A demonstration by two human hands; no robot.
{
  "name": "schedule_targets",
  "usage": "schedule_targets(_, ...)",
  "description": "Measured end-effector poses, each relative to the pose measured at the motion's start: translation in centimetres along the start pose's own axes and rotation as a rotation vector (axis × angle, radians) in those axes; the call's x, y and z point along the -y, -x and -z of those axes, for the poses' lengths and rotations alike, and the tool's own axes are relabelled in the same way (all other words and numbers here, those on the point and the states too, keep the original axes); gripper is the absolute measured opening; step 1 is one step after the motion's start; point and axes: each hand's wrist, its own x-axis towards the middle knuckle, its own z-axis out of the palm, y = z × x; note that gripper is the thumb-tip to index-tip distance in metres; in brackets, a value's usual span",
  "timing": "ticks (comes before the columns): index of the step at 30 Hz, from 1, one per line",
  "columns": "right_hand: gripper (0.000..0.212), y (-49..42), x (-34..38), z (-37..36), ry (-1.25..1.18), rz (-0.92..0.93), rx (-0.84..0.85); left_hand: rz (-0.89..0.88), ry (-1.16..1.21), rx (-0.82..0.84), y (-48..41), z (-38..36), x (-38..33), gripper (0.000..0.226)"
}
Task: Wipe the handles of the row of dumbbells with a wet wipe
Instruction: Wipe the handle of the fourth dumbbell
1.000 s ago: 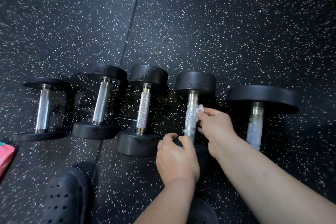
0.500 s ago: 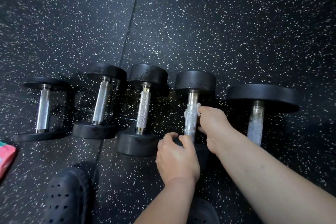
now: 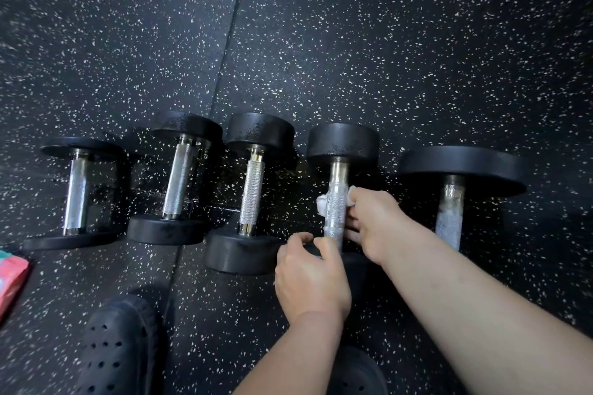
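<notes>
White wet wipe (image 3: 322,202) wrapped round knurled chrome handle (image 3: 335,205) of fourth black dumbbell from left (image 3: 343,141), mid-handle. Pinched there by right hand (image 3: 375,221); left hand (image 3: 309,276) clamped over that dumbbell's near end, steadying. Mid-wipe on handle four; far-right handle (image 3: 451,218) already streaky, wet. Next: run down to near end, then shift left to dry third handle (image 3: 252,196). Looks crumpled, damp, poking out both sides.

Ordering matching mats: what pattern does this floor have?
The floor is black with small white speckles; the head view shows it best.
</notes>
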Motion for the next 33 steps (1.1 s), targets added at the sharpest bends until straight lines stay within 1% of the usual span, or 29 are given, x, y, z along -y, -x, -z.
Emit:
schedule_targets(2, 0.037, 0.0, 0.3, 0.1, -0.013, -0.007, 0.051, -0.004, -0.001, 0.003, 0.0, 0.1, 0.0, 0.036)
schedule_targets(4, 0.036, 0.1, -0.2, 0.2, 0.129, 0.076, -0.032, 0.001, 0.003, 0.006, -0.1, 0.1, 0.0, 0.035)
schedule_targets(5, 0.034, 0.3, -0.5, 0.5, 0.272, 0.164, -0.106, 0.005, 0.005, 0.006, -0.1, 0.1, 0.0, 0.035)
schedule_targets(8, 0.024, 0.6, -0.9, 2.1, 0.816, 0.509, -0.294, 0.005, 0.017, 0.011, -0.1, 0.1, 0.0, 0.036)
schedule_targets(10, 0.013, 1.3, -0.5, 2.8, 1.0, 0.657, -0.37, 0.005, 0.023, 0.011, -0.1, 0.1, -0.1, 0.037)
schedule_targets(11, 0.01, 1.7, -0.2, 2.8, 1.059, 0.72, -0.399, 0.004, 0.027, 0.008, -0.1, 0.0, 0.0, 0.038)
schedule_targets(14, 0.012, 1.7, -0.1, 2.5, 1.209, 0.879, -0.444, -0.003, 0.051, -0.002, 0.0, 0.0, 0.0, 0.045)
schedule_targets(18, 0.009, 0.9, -0.1, 2.4, 1.277, 1.118, -0.386, -0.009, 0.08, -0.01, 0.2, 0.1, 0.1, 0.046)
schedule_targets(20, 0.008, 0.6, -0.1, 2.1, 1.342, 1.137, -0.345, -0.002, 0.1, -0.014, 0.3, 0.0, 0.1, 0.044)
schedule_targets(23, 0.011, 0.6, 0.1, 2.1, 1.443, 1.123, -0.236, 0.034, 0.163, -0.028, 0.5, 0.0, 0.1, 0.043)
schedule_targets(26, 0.018, 0.9, 0.4, 2.7, 1.427, 1.123, -0.128, 0.077, 0.263, -0.062, 0.6, 0.0, 0.1, 0.04)
schedule_targets(30, 0.025, 0.7, 0.7, 3.0, 1.324, 1.13, -0.221, 0.149, 0.369, -0.106, 0.7, -0.1, 0.1, 0.035)
schedule_targets(33, 0.028, 0.6, 0.7, 2.9, 1.348, 1.07, -0.166, 0.196, 0.445, -0.124, 0.7, 0.0, 0.0, 0.034)
